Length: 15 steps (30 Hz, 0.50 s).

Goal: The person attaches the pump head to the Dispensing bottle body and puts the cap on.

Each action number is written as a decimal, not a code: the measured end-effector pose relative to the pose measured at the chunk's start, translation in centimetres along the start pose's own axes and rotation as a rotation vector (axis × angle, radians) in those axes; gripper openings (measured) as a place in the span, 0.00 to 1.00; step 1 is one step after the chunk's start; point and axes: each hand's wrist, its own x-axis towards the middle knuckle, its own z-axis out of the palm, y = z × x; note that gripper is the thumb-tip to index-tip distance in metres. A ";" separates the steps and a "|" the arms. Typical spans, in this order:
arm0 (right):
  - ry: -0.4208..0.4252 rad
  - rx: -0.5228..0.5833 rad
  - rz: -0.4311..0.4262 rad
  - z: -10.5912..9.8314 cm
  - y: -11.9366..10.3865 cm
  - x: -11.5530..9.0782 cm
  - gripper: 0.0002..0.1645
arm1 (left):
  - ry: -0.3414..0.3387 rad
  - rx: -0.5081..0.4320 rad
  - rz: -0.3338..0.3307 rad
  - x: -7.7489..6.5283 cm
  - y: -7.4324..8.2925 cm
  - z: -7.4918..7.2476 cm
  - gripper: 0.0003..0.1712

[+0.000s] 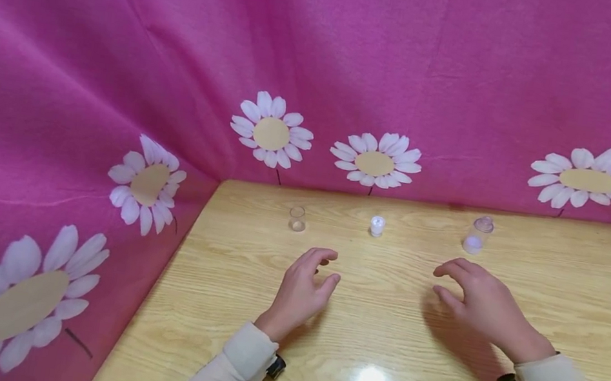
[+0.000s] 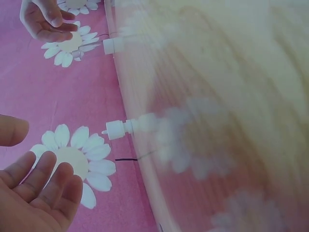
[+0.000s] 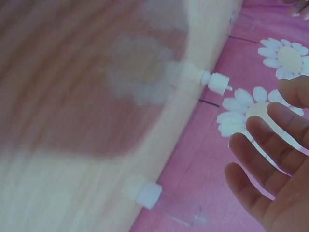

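Flowered pink cloth point(image 1: 462, 76) across the top, wooden counter point(image 1: 344, 333) below, and over it two hands: the right hand point(image 1: 485, 304) right of centre, the left hand point(image 1: 303, 288) nearer the middle. Both are loosely bent, thumbs apart from fingers, holding nothing. Now the biggest piece, the clear bottle point(image 1: 477, 235): toward the counter's upper right, standing, long axis vertical. Here, I'd judge, is what the coming move turns on: that bottle lies just beyond the right hand, directly above its knuckles in the frame, while the left hand is well off. Next, the clear cup point(image 1: 297, 219), standing just beyond the left hand and a touch to its left. And smallest, the white cap point(image 1: 377, 226), between cup and bottle, up and right from the left hand, which looks the nearer of the two.
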 end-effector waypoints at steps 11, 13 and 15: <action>-0.058 0.048 0.118 -2.0 3.7 0.5 0.15 | 0.011 0.000 -0.002 -0.1 -0.1 -0.3 0.19; -0.054 0.051 0.143 -2.1 4.3 0.7 0.14 | 0.015 0.002 0.003 -0.1 -0.1 -0.3 0.19; -0.039 0.053 0.163 -2.1 4.8 0.8 0.12 | 0.023 -0.002 0.002 -0.2 -0.1 -0.4 0.19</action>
